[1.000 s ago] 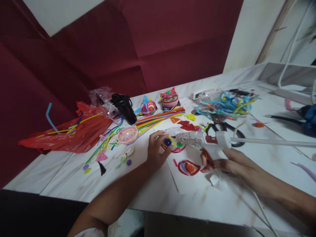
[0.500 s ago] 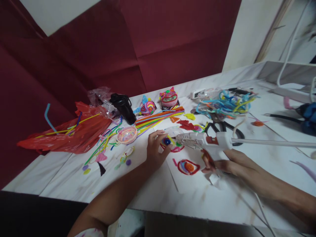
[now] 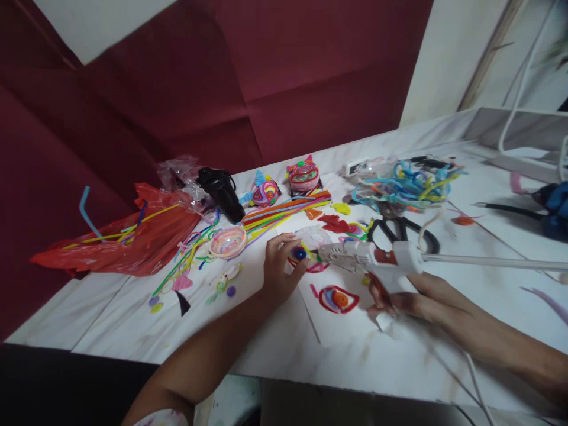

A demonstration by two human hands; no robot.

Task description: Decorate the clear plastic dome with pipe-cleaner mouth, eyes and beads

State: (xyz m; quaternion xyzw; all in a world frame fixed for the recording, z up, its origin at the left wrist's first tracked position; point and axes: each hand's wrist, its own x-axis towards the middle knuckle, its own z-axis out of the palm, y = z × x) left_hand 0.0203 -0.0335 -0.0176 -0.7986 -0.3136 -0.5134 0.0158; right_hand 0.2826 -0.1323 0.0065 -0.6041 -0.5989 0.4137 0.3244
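Observation:
My left hand (image 3: 281, 266) has its thumb and fingers around the edge of a colourful eye-shaped piece with a blue centre (image 3: 300, 253), which lies on white paper (image 3: 306, 302). My right hand (image 3: 399, 299) is wrapped round the handle of a white glue gun (image 3: 397, 260). The gun's nozzle points left, close beside the piece; whether it touches cannot be made out. Just below, a second eye shape with a red outline and an orange centre (image 3: 340, 300) lies flat on the paper.
Black-handled scissors (image 3: 423, 234) lie behind the glue gun. Coloured pipe cleaners (image 3: 284, 210), a decorated bowl (image 3: 228, 242), two decorated balls (image 3: 265, 190) and a red plastic bag (image 3: 133, 242) are spread leftward and behind. A blue-yellow tangle (image 3: 408, 186) sits at back right.
The glue gun and my right hand have shifted slightly to the right and down. My left hand stays in place on the blue-centred piece.

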